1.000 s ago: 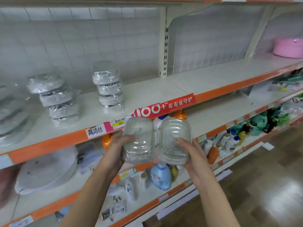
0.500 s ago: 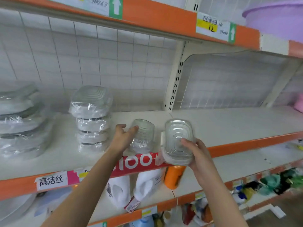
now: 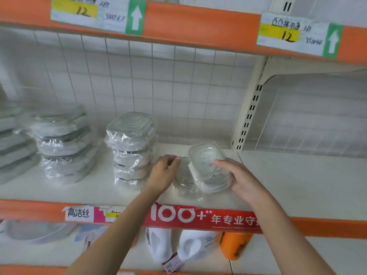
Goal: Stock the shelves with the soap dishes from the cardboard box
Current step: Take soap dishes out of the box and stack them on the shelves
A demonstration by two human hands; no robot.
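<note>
My right hand [image 3: 241, 178] grips a clear wrapped soap dish [image 3: 208, 165], tilted with its ribbed top toward me, just above the white shelf [image 3: 297, 181]. My left hand [image 3: 163, 171] holds a second wrapped soap dish [image 3: 183, 181] by its left side; that dish rests low on the shelf, partly hidden behind the first one. Left of my hands stands a stack of several wrapped soap dishes [image 3: 131, 147]. Another stack [image 3: 63, 143] stands further left. The cardboard box is out of view.
An upright shelf post [image 3: 250, 108] rises at the back right. Orange shelf edges carry price tags above [image 3: 292, 34] and a red banner [image 3: 198, 218] below. White and orange bottles [image 3: 196, 245] lie on the lower shelf.
Both hands carried the two dishes up from below the shelf edge and forward over the shelf. The left dish has come down onto the shelf beside the stack.
</note>
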